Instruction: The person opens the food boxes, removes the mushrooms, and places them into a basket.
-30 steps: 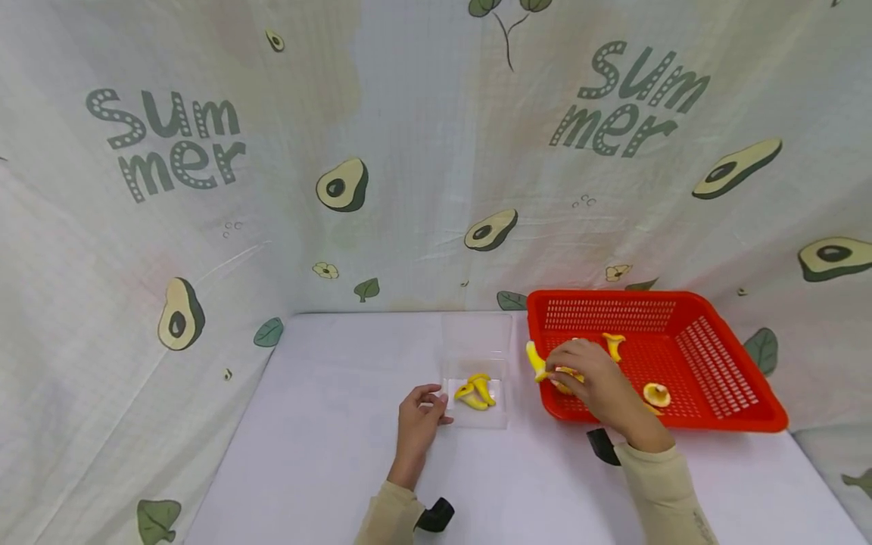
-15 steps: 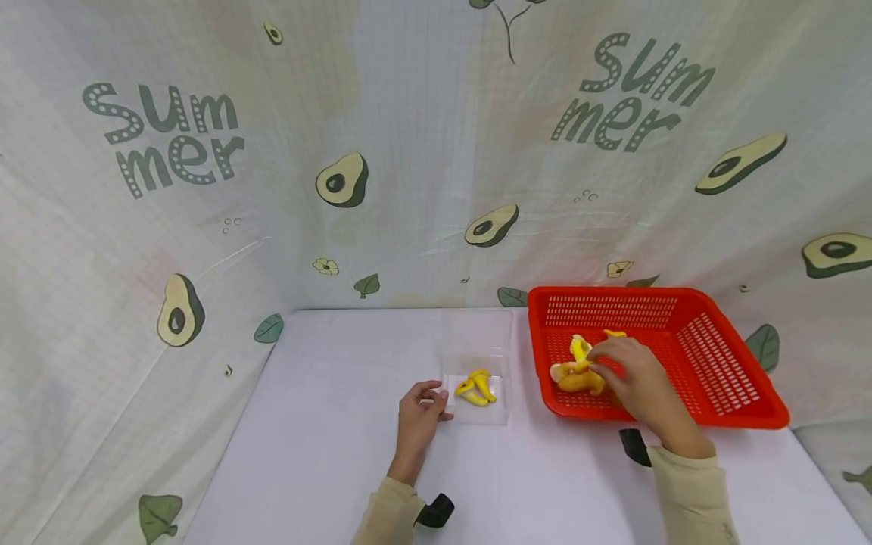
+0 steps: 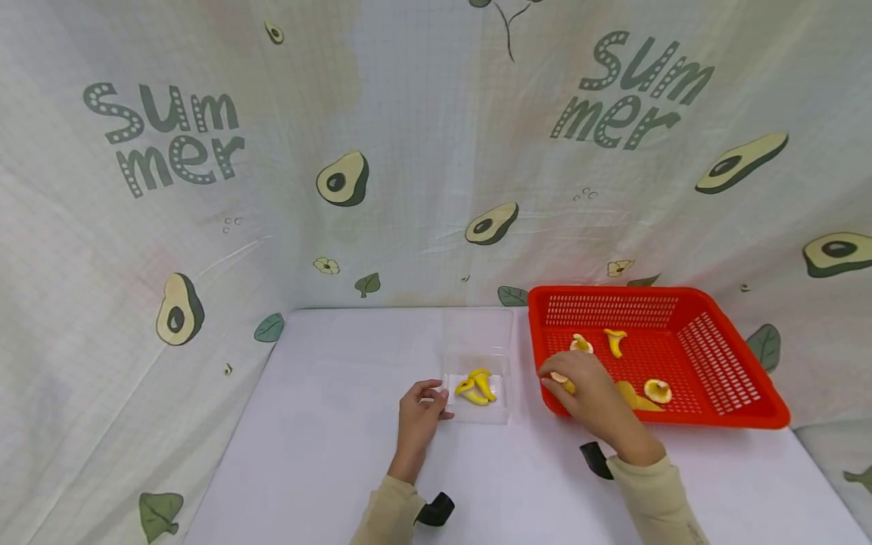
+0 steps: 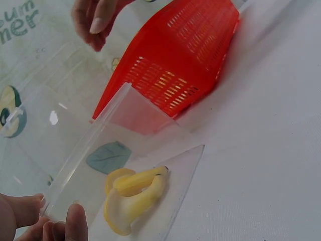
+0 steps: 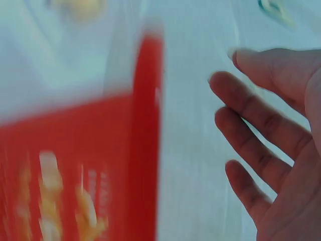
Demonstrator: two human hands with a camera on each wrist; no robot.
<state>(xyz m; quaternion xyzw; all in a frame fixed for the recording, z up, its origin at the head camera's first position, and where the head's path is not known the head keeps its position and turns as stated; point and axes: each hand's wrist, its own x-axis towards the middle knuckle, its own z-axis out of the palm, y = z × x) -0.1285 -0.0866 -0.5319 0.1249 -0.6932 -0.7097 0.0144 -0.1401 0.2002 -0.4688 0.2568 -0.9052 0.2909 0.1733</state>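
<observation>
My left hand (image 3: 418, 420) pinches the left side of a clear plastic box (image 3: 500, 412) between thumb and fingers. Inside the box lie yellow mushrooms (image 4: 135, 198) with flared caps and curved stems. Over the left end of a red basket (image 3: 745, 420) hovers my right hand (image 3: 586, 386). In the right wrist view its fingers (image 5: 266, 120) are spread and nothing lies between them and the thumb. A mushroom (image 3: 581, 344) sits just beyond this hand, and another mushroom (image 3: 564, 381) shows partly past its fingers.
More yellow mushrooms are in the basket: a slim mushroom (image 3: 615, 342) towards the back and a pale-capped mushroom (image 3: 657, 390) near the front. The box's open clear lid (image 3: 477, 329) lies flat behind it. A printed cloth (image 3: 409, 151) hangs behind the table.
My right hand carried a yellow mushroom from the basket's left edge back inside and let it go. It has since come leftward without it. The left hand stays on the box.
</observation>
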